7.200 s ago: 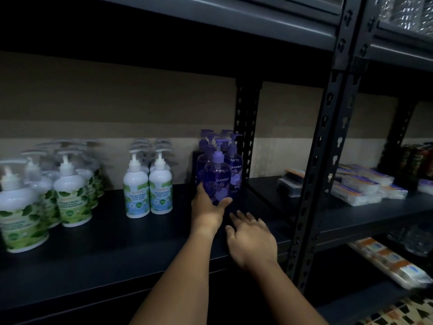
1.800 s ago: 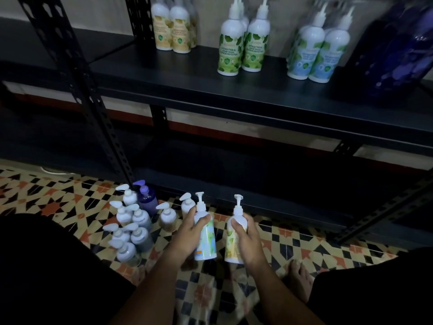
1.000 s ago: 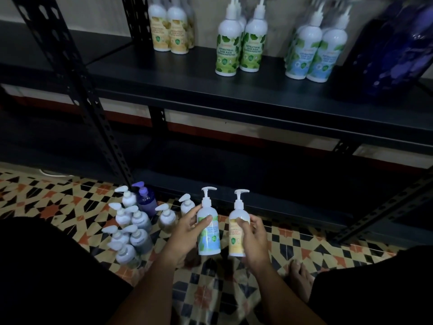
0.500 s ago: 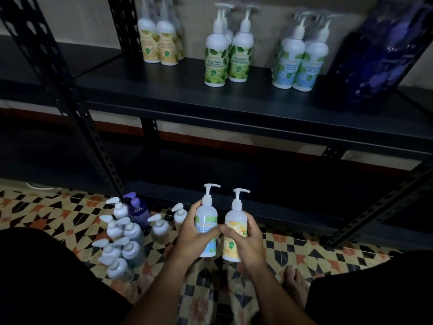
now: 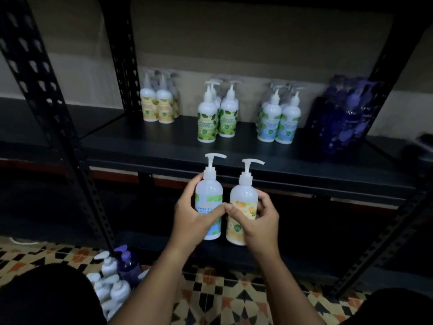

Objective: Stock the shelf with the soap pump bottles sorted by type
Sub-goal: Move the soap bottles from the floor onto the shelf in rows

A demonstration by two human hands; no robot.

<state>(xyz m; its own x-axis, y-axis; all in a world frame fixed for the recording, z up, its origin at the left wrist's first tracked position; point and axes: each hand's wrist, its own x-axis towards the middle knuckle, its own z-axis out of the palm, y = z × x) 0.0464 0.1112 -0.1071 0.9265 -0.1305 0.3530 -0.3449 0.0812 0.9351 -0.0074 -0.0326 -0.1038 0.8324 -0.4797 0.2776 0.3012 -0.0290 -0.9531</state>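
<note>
My left hand point(image 5: 192, 219) grips a white pump bottle with a blue-and-green label point(image 5: 209, 195), held upright in the air. Beside it, my right hand point(image 5: 257, 222) grips a white pump bottle with a yellow label point(image 5: 243, 198). Both hang just below the front edge of the dark shelf point(image 5: 164, 141). On that shelf stand grouped bottles: yellow-label ones point(image 5: 159, 106) at left, green-label ones point(image 5: 218, 116) in the middle, blue-label ones point(image 5: 280, 118) to the right, and purple bottles point(image 5: 346, 116) at far right.
Several more white pump bottles point(image 5: 110, 285) and a purple one point(image 5: 127, 263) stand on the patterned tile floor point(image 5: 234, 299) at lower left. Black perforated uprights point(image 5: 54, 118) frame the shelf unit. A lower shelf point(image 5: 293, 233) lies dark beneath.
Both hands have lifted the two bottles from near the floor up toward the shelf edge. My view has tilted up, showing more of the shelf.
</note>
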